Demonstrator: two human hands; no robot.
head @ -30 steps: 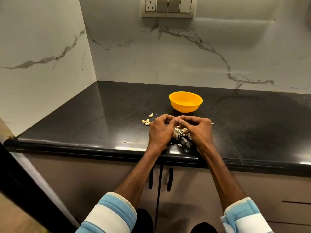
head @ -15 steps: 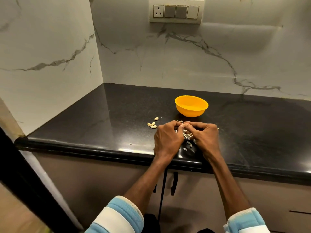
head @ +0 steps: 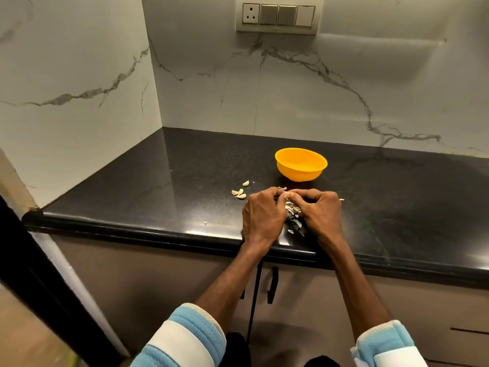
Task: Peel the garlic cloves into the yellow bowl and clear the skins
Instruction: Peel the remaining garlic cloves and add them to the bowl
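Observation:
A yellow bowl stands on the black counter, just beyond my hands. My left hand and my right hand meet fingertip to fingertip over the counter and pinch a small garlic clove between them; most of the clove is hidden. A heap of pale garlic skins lies on the counter between and under my hands. Three unpeeled cloves lie loose to the left of my left hand. What the bowl holds does not show.
The black counter ends in a rounded front edge near my wrists. Marble walls close it at the back and left. A switch panel hangs on the back wall. Cabinet doors with dark handles are below.
Both hands stay together on the clove, with only small finger movement. The view has shifted, so the counter and bowl sit lower and further right in the picture.

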